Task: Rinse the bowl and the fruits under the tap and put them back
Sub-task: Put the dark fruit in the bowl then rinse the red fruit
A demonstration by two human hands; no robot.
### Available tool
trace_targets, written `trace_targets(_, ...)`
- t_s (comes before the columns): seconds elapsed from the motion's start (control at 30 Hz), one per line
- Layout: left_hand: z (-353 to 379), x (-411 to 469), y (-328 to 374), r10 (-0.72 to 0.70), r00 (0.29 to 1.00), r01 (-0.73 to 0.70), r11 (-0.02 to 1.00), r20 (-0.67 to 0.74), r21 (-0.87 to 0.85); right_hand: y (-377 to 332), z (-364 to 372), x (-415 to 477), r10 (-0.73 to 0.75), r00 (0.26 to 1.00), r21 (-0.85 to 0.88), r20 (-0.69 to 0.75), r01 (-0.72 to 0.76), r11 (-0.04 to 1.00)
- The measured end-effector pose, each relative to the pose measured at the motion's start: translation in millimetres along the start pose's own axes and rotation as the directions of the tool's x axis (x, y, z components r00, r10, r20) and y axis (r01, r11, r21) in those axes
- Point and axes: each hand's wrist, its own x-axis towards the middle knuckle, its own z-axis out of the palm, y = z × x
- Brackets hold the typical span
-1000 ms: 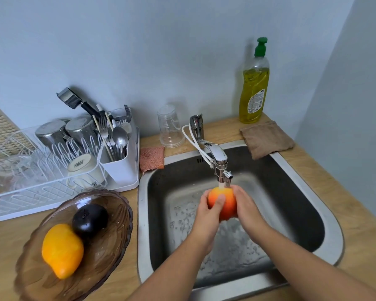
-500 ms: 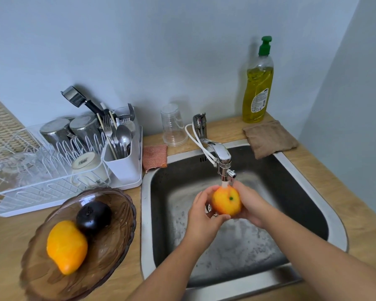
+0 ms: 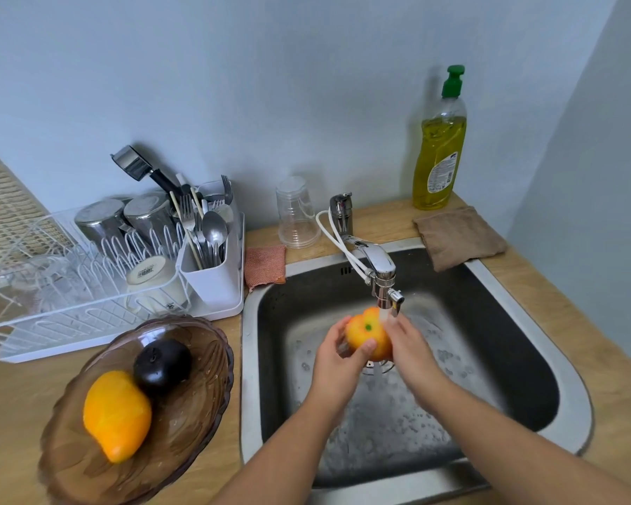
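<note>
An orange-yellow fruit with a green stem spot (image 3: 367,331) is held over the steel sink (image 3: 250,359), just under the spout of the tap (image 3: 377,271), where water runs. My left hand (image 3: 337,362) grips it from the left with the thumb across its front. My right hand (image 3: 408,344) presses against its right side. On the counter to the left stands a brown glass bowl (image 3: 197,413). Inside it lie a yellow-orange mango (image 3: 115,413) and a dark purple fruit (image 3: 163,364).
A white dish rack (image 3: 70,304) with steel cups and a cutlery holder (image 3: 212,275) stands behind the bowl. At the sink's back edge are an orange sponge (image 3: 265,264), an upturned clear cup (image 3: 296,213), a green-capped soap bottle (image 3: 439,147) and a brown cloth (image 3: 458,236).
The fruit has been turned in my hands, so its green stem spot now faces me. My left thumb has come across its front. The bowl and its fruits have not moved.
</note>
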Motion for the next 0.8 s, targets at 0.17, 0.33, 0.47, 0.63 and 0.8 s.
trace_targets(0.17,-1,2,4,-0.085,0.991,0.08,0.995,0.1,0.052,1,-5,12,0.028,1.0,-0.121,0.008,-0.027,0.992)
trace_targets(0.33,12,-6,2,-0.085,0.988,0.079,0.996,0.131,0.048,4,-21,18,0.399,0.911,0.272,0.107,-0.413,0.869)
trace_targets(0.47,33,-1,8,-0.191,0.98,0.196,0.978,0.061,-0.075,14,-9,10,0.321,0.946,0.246,-0.049,-0.3,0.922)
trace_targets(0.63,38,17,15,-0.132,0.991,0.132,0.991,-0.031,0.005,18,0,-4,0.144,0.985,0.105,-0.096,-0.134,0.985)
trace_targets(0.8,38,4,-9,0.323,0.921,-0.387,0.806,0.216,0.448,15,-18,9,0.326,0.928,0.273,-0.179,-0.272,0.923)
